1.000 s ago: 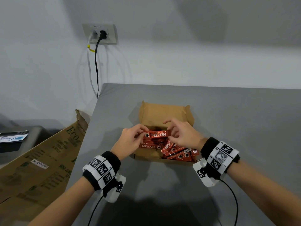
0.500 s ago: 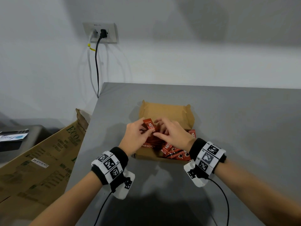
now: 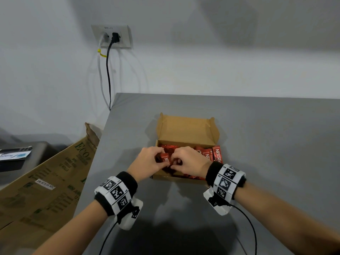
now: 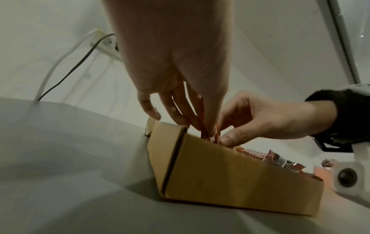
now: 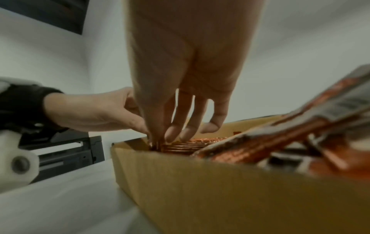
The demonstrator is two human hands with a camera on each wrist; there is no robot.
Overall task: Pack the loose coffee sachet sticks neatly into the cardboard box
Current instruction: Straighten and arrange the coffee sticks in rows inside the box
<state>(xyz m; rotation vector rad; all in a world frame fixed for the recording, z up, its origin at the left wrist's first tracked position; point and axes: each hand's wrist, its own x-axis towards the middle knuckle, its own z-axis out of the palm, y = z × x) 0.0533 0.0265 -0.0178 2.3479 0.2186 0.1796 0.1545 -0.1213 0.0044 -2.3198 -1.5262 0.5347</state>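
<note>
Open brown cardboard box [image 3: 185, 176] on grey table [image 3: 276, 144], part-filled with red foil coffee sachet sticks [image 3: 217, 156]. Left hand [image 3: 147, 162] and right hand [image 3: 189, 161] together pinch one red sachet stick [image 3: 165, 160], upright, at the box's left end.

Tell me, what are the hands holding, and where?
Both hands pinch one red sachet over the box: left on its left end, right on its right part.
</note>
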